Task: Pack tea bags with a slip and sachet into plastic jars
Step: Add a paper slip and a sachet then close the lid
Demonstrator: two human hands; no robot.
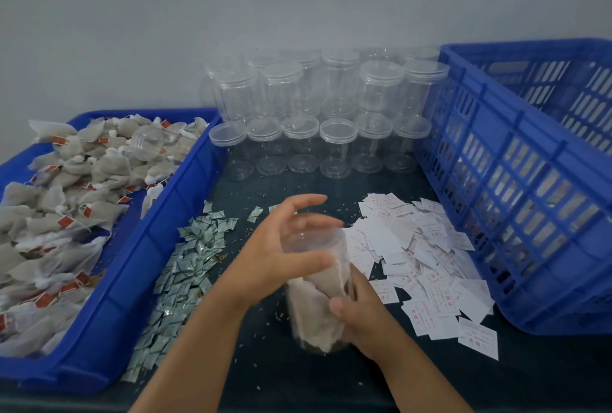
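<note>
A clear plastic jar [314,313] filled with tea bags stands on the dark table near the front middle. My right hand [361,320] grips its lower body from the right. My left hand [284,253] sits at the jar's top, thumb and fingers curved around the clear lid or rim; the motion blur hides the exact contact. Loose tea bags [59,220] with red tags fill the blue tray on the left. Small green-white sachets [185,267] lie in a strip beside the tray. White paper slips [427,257] with red print are heaped to the right of the jar.
Several empty lidded jars [331,114] are stacked in two tiers at the back against the wall. One small clear jar [150,142] lies on the tea bags. A tall blue slotted crate [530,187] stands at the right. Tea crumbs dot the table.
</note>
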